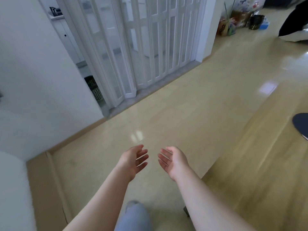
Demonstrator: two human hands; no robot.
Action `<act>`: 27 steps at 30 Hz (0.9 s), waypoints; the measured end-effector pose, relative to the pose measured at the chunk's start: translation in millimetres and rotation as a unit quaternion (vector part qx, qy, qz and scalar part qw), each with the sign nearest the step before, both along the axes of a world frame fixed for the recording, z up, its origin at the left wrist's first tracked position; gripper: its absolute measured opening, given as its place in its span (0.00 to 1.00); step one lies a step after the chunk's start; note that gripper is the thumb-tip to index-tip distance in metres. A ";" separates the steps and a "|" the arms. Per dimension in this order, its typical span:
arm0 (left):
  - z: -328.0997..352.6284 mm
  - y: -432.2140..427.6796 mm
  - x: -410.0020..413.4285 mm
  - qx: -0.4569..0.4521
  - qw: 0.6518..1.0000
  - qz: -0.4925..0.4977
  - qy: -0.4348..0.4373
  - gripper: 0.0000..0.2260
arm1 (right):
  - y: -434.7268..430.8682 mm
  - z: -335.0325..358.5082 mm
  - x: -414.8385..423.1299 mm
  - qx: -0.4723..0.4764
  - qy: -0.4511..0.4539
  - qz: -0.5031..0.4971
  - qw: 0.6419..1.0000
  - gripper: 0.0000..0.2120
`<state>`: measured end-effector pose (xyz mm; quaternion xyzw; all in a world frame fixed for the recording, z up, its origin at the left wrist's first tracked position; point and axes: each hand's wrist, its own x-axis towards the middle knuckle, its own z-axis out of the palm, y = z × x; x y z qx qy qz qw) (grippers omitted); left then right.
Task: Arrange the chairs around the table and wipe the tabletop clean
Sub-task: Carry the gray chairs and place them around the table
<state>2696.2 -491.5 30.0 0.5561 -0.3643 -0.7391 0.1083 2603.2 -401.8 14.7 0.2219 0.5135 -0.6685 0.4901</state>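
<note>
Head view: left hand (135,160) and right hand (171,160) extend empty, fingers spread, near the folding door (150,47) (no chair, table or cloth visible), so locate a chair before grasping.

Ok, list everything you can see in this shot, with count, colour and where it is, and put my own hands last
Folding door: one, white with glass panels, upper centre.
Wall: one, white, left.
Floor: beige, glossy, across the middle and right.
Perforated bin: one, black and white, behind the wall's edge.
Boxes and bags: several, mixed colours, top right, too blurred to count.
Dark shoe: one, right edge, owner unclear.
No chairs, table or cloth in view.
Knee in pale jeans: one, bottom centre.
Left hand: open, empty, lower centre.
Right hand: open, empty, beside it.
</note>
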 end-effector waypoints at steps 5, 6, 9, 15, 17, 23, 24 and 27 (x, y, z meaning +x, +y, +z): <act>-22.7 -83.3 -96.1 0.012 0.996 -0.087 -0.015 0.04 | -64.2 -26.1 -83.1 0.013 -0.002 -0.077 0.997 0.06; -21.4 -89.3 -108.1 0.007 0.995 -0.101 -0.017 0.04 | -67.9 -26.3 -92.2 0.010 -0.004 -0.099 0.995 0.06; -16.8 -133.7 -169.8 -0.009 0.986 -0.164 -0.016 0.05 | -109.2 -28.5 -137.8 0.013 -0.018 -0.160 0.987 0.06; -9.7 -196.9 -319.1 -0.019 0.957 -0.288 -0.016 0.07 | -164.7 -9.1 -245.9 -0.021 -0.019 -0.265 0.964 0.06; -11.7 -189.7 -359.1 0.002 0.942 -0.336 -0.013 0.07 | -158.4 -12.2 -278.9 -0.009 -0.019 -0.315 0.949 0.05; -23.4 -169.4 -503.5 0.018 0.901 -0.432 -0.012 0.08 | -143.9 -34.3 -409.8 -0.004 -0.039 -0.406 0.913 0.05; -20.3 -165.8 -530.6 0.011 0.900 -0.435 -0.011 0.08 | -139.9 -31.0 -435.7 -0.005 -0.035 -0.408 0.912 0.05; -6.1 -152.3 -617.6 -0.009 0.888 -0.459 -0.009 0.08 | -120.2 -16.8 -515.8 0.007 -0.022 -0.432 0.901 0.05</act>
